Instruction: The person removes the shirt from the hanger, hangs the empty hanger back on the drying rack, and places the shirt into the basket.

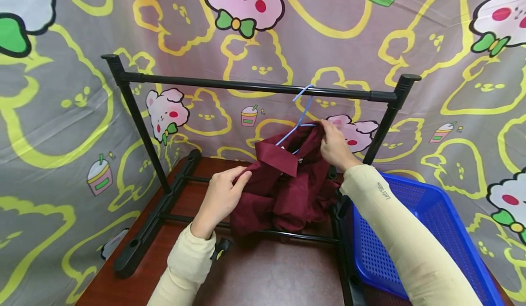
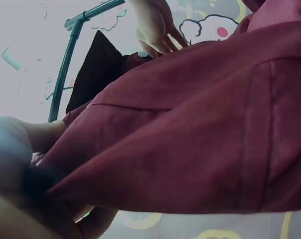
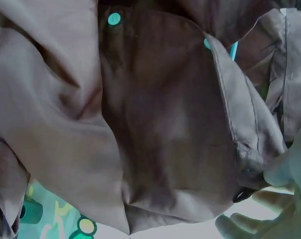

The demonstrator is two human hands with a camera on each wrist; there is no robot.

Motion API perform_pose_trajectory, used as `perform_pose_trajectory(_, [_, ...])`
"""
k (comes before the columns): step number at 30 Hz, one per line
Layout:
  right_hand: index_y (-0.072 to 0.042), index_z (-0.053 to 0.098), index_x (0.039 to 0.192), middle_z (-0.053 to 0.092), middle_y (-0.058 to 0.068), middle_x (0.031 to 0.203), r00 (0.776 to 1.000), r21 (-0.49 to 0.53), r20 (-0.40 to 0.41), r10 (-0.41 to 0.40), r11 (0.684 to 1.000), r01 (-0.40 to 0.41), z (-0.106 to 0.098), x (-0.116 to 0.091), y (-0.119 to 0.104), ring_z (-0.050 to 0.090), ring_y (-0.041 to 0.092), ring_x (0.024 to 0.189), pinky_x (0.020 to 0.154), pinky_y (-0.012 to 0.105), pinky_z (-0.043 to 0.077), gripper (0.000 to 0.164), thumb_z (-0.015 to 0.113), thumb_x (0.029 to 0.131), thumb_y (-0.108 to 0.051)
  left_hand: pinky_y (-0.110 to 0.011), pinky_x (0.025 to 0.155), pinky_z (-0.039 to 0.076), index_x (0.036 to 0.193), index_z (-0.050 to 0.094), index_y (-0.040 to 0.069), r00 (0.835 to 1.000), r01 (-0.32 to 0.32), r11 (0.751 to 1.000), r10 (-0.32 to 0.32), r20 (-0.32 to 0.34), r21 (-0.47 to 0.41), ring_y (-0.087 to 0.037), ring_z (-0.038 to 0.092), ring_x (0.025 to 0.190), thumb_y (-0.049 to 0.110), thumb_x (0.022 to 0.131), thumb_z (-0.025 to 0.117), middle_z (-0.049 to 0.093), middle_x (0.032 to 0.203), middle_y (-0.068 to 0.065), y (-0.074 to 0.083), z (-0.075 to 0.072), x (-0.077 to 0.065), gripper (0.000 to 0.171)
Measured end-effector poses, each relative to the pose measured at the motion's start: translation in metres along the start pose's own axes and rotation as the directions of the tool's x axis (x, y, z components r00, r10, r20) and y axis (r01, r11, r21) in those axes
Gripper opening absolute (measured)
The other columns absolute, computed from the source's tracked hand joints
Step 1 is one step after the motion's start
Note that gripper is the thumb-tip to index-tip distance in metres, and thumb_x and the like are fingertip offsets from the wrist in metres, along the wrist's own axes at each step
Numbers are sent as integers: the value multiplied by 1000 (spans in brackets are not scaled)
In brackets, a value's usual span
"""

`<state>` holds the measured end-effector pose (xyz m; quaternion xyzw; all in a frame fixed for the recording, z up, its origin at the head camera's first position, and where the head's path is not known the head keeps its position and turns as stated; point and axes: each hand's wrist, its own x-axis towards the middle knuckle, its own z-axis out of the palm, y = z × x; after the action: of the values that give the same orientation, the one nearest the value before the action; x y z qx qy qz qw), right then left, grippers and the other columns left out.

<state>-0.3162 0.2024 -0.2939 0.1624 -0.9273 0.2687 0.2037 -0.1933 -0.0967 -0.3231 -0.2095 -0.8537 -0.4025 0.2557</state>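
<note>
A maroon collared shirt [image 1: 287,192] hangs rumpled on a blue hanger [image 1: 305,113], whose hook sits over the bar of a black rack [image 1: 230,84]. My left hand [image 1: 222,196] pinches the shirt's left side between thumb and fingers, drawing the cloth out. At the upper right of the garment, my right hand [image 1: 334,146] grips the cloth by the hanger's right arm. In the left wrist view the shirt [image 2: 190,119] is stretched from the left hand. Buttons [image 3: 114,19] show on the shirt front in the right wrist view. Folds hide most of the hanger's lower part.
To the right, beside the rack's foot, stands a blue plastic basket [image 1: 415,233]. The rack's lower crossbars and feet rest on a reddish-brown table [image 1: 263,269]. A patterned cloth [image 1: 176,55] forms the backdrop behind and at both sides.
</note>
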Motion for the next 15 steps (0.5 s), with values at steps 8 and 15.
perform_pose_trajectory(8, [9, 30, 141, 38, 29, 139, 999, 25, 41, 12, 1000, -13, 6, 2, 5, 33, 41, 131, 107, 47, 23, 50, 41, 93, -1, -33, 67, 46, 91, 71, 13, 1000, -3, 1000, 3, -5, -23, -12, 57, 69, 20, 95, 58, 67, 80, 2, 1, -2, -1, 15])
perform_pose_trajectory(15, [11, 50, 118, 50, 29, 117, 997, 10, -65, -47, 999, 47, 9, 2, 7, 45, 47, 111, 97, 52, 32, 29, 43, 93, -1, -32, 65, 45, 91, 70, 13, 1000, -19, 999, 19, -16, -38, -11, 55, 67, 18, 95, 58, 66, 78, 3, 2, -4, -1, 14])
